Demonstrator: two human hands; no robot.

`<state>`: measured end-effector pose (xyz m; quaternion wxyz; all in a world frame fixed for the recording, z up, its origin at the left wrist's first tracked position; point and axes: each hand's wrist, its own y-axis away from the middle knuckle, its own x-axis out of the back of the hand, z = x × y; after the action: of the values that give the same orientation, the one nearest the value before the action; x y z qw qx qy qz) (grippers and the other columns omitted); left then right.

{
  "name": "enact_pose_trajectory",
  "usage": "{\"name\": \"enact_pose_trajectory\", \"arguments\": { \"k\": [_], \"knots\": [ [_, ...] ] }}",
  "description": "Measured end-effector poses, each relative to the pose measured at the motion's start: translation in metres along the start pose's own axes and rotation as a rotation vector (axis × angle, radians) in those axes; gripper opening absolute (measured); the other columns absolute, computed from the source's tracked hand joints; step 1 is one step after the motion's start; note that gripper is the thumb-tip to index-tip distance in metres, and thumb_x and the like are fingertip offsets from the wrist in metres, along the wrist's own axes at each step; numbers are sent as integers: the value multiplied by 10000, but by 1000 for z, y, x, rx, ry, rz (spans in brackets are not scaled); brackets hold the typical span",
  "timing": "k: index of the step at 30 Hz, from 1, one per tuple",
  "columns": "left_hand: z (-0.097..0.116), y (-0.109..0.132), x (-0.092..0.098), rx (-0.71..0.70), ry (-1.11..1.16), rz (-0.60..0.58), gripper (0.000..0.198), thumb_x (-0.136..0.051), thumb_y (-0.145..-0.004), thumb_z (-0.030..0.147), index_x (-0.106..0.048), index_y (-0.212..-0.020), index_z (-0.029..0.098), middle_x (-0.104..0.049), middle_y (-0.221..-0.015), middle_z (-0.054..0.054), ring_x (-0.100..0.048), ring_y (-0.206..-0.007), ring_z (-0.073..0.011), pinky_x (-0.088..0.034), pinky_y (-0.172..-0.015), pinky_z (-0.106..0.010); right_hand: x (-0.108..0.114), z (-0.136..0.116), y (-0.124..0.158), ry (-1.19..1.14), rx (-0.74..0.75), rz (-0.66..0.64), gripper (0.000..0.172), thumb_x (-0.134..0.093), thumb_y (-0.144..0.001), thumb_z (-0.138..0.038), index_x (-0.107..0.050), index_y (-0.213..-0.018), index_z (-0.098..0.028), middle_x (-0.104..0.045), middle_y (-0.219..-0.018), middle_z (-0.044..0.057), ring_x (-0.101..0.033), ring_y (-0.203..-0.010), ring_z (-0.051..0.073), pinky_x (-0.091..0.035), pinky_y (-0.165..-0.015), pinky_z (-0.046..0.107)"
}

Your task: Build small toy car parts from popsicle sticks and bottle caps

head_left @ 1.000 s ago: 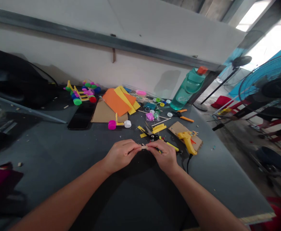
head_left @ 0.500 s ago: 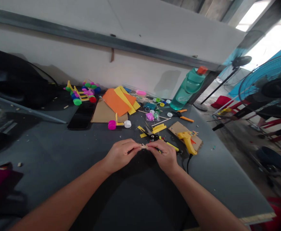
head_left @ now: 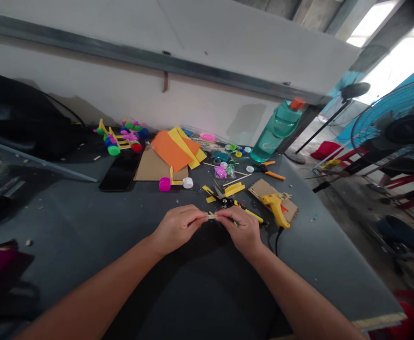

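The left hand [head_left: 178, 229] and the right hand [head_left: 241, 230] meet tip to tip, each pinching one end of a short pale stick [head_left: 212, 216] between thumb and fingers. The stick runs level across the gap, over the middle of the desk [head_left: 200, 293]; most of it is hidden by the fingers.

Just beyond the right hand lies a yellow-handled tool [head_left: 254, 215], partly covered by that hand, with yellow strips [head_left: 234, 190] near its head. To the right, a glue gun [head_left: 277, 208] rests on a cardboard piece [head_left: 259, 190], its cord trailing toward the near side.

Beyond the left hand stands a small frame [head_left: 171, 175] with a pink cap at one end and a white cap at the other. Behind it, orange paper [head_left: 171, 148] and yellow paper lie on a cardboard sheet [head_left: 150, 165], beside a phone [head_left: 120, 172].

Farther back are a cluster of colourful toys [head_left: 120, 139], orange-handled pliers [head_left: 275, 175] and a teal bottle [head_left: 276, 130] near the wall [head_left: 207, 106]. A fan [head_left: 405, 130] stands off the desk at right.
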<state>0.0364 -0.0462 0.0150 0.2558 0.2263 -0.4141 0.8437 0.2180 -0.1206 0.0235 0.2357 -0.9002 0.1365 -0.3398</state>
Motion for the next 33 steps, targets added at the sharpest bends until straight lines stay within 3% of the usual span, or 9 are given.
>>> {"name": "enact_pose_trajectory", "arguments": {
  "k": [11,33],
  "knots": [
    [-1,0,0,68,82,70,116,-563,-832,191,-661,-893,179,-638,-674,4,-590,-622,-86,-457,-607,-196,0,0,0,-17,17,-8,168,-619,-793,-193,-687,-939,-239,-705,-824,20,-648,-766,157,-511,-719,275],
    [2,-2,1,16,48,41,101,-572,-824,181,-663,-867,176,-676,-728,-10,-623,-679,-91,-477,-644,-182,0,1,1,-24,61,10,133,-618,-796,-171,-711,-863,-239,-709,-755,14,-642,-710,157,-505,-676,284]
  ]
}}
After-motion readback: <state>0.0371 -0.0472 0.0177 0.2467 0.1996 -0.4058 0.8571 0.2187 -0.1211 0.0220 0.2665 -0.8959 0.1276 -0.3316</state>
